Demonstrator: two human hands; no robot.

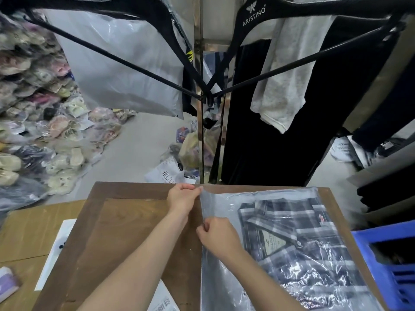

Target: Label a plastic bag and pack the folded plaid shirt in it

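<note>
Showing hidden parts: lower edge of clear plastic bag [226, 277] cut off by frame bottom; both forearms cut off at frame bottom too.
Plaid shirt [298, 241]: one, folded, lying inside the bag on the right half of the wooden board [125, 232]; collar label partly legible, glare over the lower part.
Left hand [183, 197]: fingers pinched shut on the bag's far left corner, at the board's far edge.
Right hand [216, 237]: fingers closed on the bag's left edge, nearer than the left hand; fingertips hidden behind the film, so exact grip hard to make out.
Bag label: not discernible on the bag from this view.
Papers: white sheet [55, 250] partly tucked under the board's left side; barcoded slip [165, 301] at the board's near edge, cut off by the frame.
Cardboard [29, 230]: beneath the board, left side only visible.
Blue plastic crate [386, 265]: one, right of the board, cut off by the frame; contents dark and unreadable.
Hangers [253, 16]: two black ones at the top, crossing near the metal rack post [199, 86]; right one marked ARISTINO, left one's marking out of frame.
Hanging items: one grey plastic mailer [121, 68], one pale grey garment [283, 75], dark garments [258, 142] of uncertain number.
Bagged goods [38, 104]: large pile at left, blurred, too many to count.
Purple-white object [6, 286]: at the lower left, cut off, identity unclear.
</note>
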